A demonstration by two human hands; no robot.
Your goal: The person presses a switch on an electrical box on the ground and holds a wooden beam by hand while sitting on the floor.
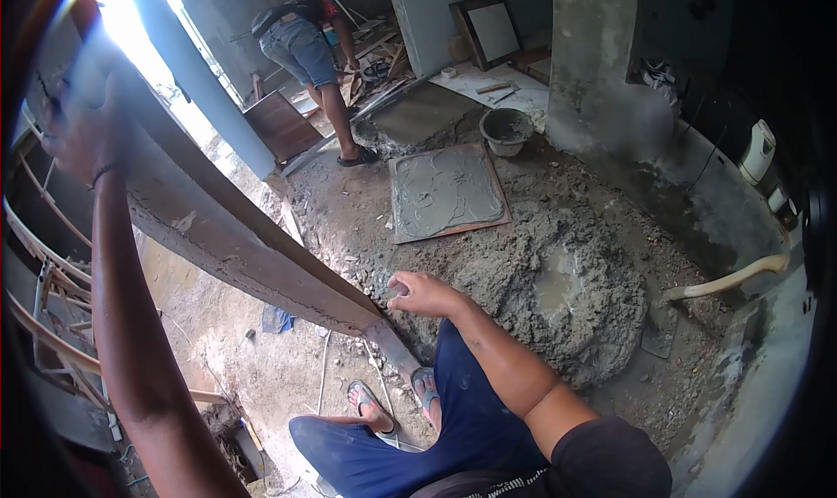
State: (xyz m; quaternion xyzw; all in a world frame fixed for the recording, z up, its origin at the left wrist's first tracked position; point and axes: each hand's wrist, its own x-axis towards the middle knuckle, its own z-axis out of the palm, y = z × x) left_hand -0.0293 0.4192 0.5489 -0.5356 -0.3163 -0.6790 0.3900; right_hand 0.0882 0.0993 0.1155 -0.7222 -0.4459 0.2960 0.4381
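Observation:
My left hand point(83, 136) is raised at the upper left, with its fingers bent against the edge of a grey concrete pillar point(261, 276); glare blurs part of the fingers. My right hand point(423, 294) hangs above my knee, its fingers loosely bent and apart with nothing between them. Close beyond it lies a heap of wet mortar point(602, 315) with a puddle point(555, 280) in its middle. A square board point(449, 191) spread with grey mortar lies on the ground farther ahead. My sandalled feet point(373, 406) stand near the pillar's foot.
Another person point(305, 53) bends over wooden scraps at the back. A bucket point(506, 130) stands behind the board. At the right, a tool with a curved wooden handle point(728, 278) leans near the wall, its blade by the heap. Curved bars point(44, 254) stand at the left.

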